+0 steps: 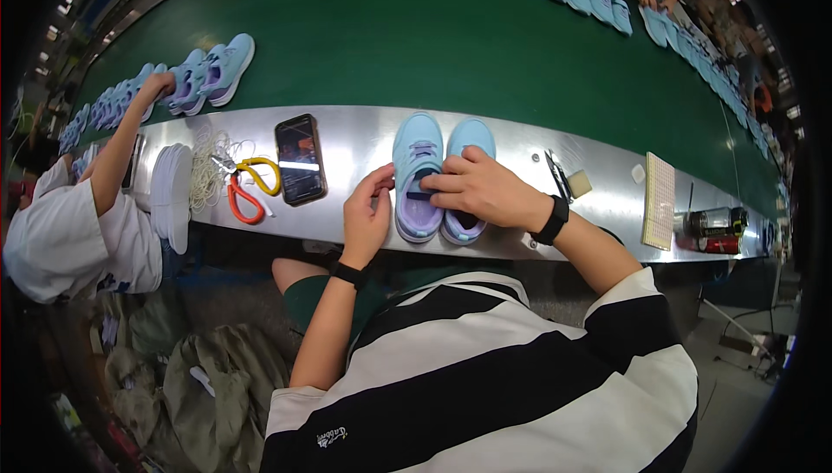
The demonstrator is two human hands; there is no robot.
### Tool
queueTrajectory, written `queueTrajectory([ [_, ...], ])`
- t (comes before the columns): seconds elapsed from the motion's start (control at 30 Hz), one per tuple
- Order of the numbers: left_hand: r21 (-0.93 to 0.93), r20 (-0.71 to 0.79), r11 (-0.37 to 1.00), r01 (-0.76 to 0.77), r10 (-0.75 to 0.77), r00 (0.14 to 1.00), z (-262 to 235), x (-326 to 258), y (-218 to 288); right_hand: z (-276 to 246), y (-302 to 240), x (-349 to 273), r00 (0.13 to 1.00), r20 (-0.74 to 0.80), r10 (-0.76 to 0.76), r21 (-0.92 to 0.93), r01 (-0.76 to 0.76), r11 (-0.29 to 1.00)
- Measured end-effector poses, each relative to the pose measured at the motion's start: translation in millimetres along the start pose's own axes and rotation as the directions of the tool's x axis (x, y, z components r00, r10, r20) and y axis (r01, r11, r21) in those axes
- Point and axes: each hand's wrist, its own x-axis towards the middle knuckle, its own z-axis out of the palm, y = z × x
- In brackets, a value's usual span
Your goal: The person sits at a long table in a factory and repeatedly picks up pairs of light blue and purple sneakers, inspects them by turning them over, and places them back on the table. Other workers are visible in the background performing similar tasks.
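- At the frame's centre, I am seeing a left shoe (407,180) and a right shoe (469,132), both light blue, standing side by side on a metal ledge (355,139).
- My left hand (367,213) is resting loosely curled, unclenched, at the left shoe's outer side.
- My right hand (479,187) is spanning the right shoe, fingers bending at the left shoe's opening; whether they are pinching anything, I cannot tell.
- Left of centre, a phone (300,161) is lying near red-and-yellow-handled cutters (234,189).
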Motion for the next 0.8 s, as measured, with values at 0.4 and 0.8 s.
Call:
queueTrajectory([
  [0.4,0.207,-0.077,0.977,-0.049,0.066,0.995,-6.1,-8.6,3.8,-67.5,-41.8,-30.0,0.753,-0.426,0.501,0.337,-0.382,0.861],
  [0.8,0.184,-0.091,0.980,-0.071,0.089,0.992,2.0,-7.9,0.6,-188.1,313.8,-20.4,0.033,-0.699,0.714,0.243,-0.929,0.280],
])
